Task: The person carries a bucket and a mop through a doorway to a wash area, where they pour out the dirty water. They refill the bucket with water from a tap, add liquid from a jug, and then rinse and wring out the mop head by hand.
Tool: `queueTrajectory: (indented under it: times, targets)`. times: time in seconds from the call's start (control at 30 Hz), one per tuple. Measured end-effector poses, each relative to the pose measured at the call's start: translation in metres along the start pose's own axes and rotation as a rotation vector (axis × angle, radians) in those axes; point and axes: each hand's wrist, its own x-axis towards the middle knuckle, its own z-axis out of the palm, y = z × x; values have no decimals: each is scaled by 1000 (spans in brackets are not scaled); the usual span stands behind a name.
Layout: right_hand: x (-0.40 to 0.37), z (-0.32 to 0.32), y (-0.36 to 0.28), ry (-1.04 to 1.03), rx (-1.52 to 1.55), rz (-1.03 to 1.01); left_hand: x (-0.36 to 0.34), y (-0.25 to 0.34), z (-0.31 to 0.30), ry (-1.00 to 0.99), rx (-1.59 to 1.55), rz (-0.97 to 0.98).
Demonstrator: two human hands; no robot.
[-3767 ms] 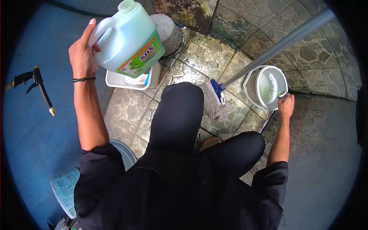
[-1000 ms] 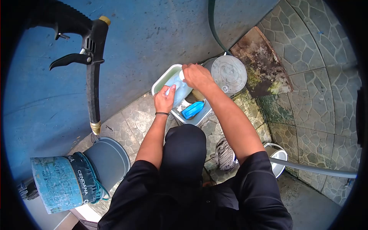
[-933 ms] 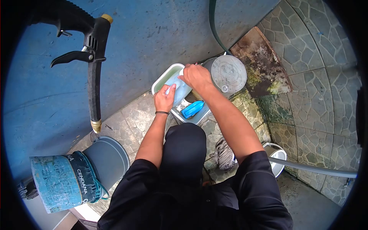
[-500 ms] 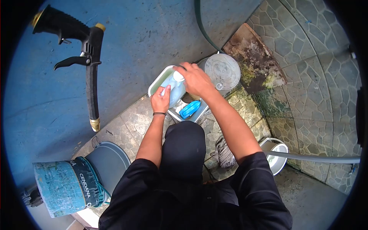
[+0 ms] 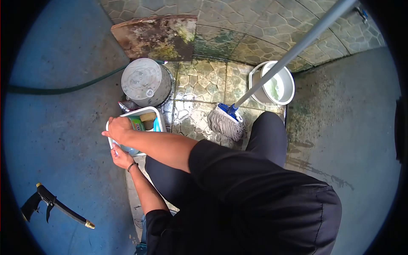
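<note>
A clear bottle (image 5: 131, 150) of pale blue liquid lies tilted over the white plastic tub (image 5: 160, 114). Its near side is in my left hand (image 5: 122, 158), with the fingers wrapped round it and the thumb along it. My right hand (image 5: 120, 129) is closed over the bottle's far end, where the white cap was seen earlier; the fingers hide the cap now. Beside my right hand a green label (image 5: 137, 124) shows in the tub. A tan sponge (image 5: 148, 117) and a blue brush (image 5: 157, 125) also lie there.
Behind the tub stands a lidded clear bucket (image 5: 142, 80) with a green hose (image 5: 59, 91) beside it. A mop (image 5: 225, 123) rests on wet tiles, its pole slanting up right past a white mop bucket (image 5: 279, 83). A spray gun (image 5: 55, 203) hangs at lower left.
My view has turned to the right, so the tub and both hands appear further left and lower. The mop and its bucket show more fully. Both hands stay at the bottle.
</note>
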Motion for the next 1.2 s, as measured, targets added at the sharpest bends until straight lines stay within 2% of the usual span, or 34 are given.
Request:
queueTrajectory:
  times: [0.07,0.17,0.23,0.3,0.33,0.37,0.4,0.43,0.47,0.5,0.53,0.57,0.6,0.63,0.67,0.7,0.73,0.77,0.8,0.83,0.9,0.97,1.0,1.07,1.17,1.2]
  targets:
    - [-52,-44,19,102,229,37,-4,10,-5,36,7,45]
    - [-146,-86,96,286,299,25,-5,9,-3,15,29,37]
    - [-219,-120,161,291,118,204,-12,25,-6,32,44,27]
    - [-285,-171,217,382,29,575,-14,27,-6,-4,32,18]
    - [-312,-185,265,570,13,560,-13,26,-9,-17,29,14]
    - [-332,-214,301,585,-6,709,-10,21,-9,33,75,80]
    - [-347,-238,343,657,-50,744,-6,14,-6,83,119,147]
    - [-359,-255,391,616,-96,824,-7,12,-4,134,161,215]
    - [-368,-267,437,483,-177,904,-11,22,-11,62,147,163]
    - [-370,-274,476,269,-220,996,-11,24,-17,142,246,171]
    - [-375,-263,525,95,-231,997,-12,25,-24,225,345,177]
    - [-378,-256,565,-78,-245,989,-24,35,-37,191,217,194]
    - [-377,-258,566,-299,-349,940,-34,34,-49,168,90,256]
    - [-373,-258,561,-518,-452,878,-59,56,-67,66,19,257]
    - [-367,-238,589,-624,-438,862,-75,66,-85,15,75,305]
    - [-351,-202,654,-801,-392,761,-88,68,-103,-70,-61,270]
    - [-336,-191,667,-901,-379,758,-110,84,-115,-72,-50,242]
    - [-332,-187,672,-853,-409,776,-127,94,-126,-79,-31,198]
    - [-329,-183,677,-804,-437,793,-138,95,-136,-120,5,239]
    - [-337,-194,669,-603,-502,825,-147,95,-145,-162,39,278]
    - [-348,-193,660,-470,-620,645,-158,99,-165,-92,105,212]
    - [-344,-197,655,-562,-733,229,-171,106,-169,-38,120,288]
    - [-334,-199,652,-465,-563,541,-180,111,-178,-17,162,327]
    - [-336,-201,636,-675,-751,453,-198,121,-174,73,224,431]
    - [-332,-193,665,-570,-700,343,-186,80,-198,36,91,187]
    - [-334,-191,669,-475,-675,503,-188,70,-198,25,81,204]
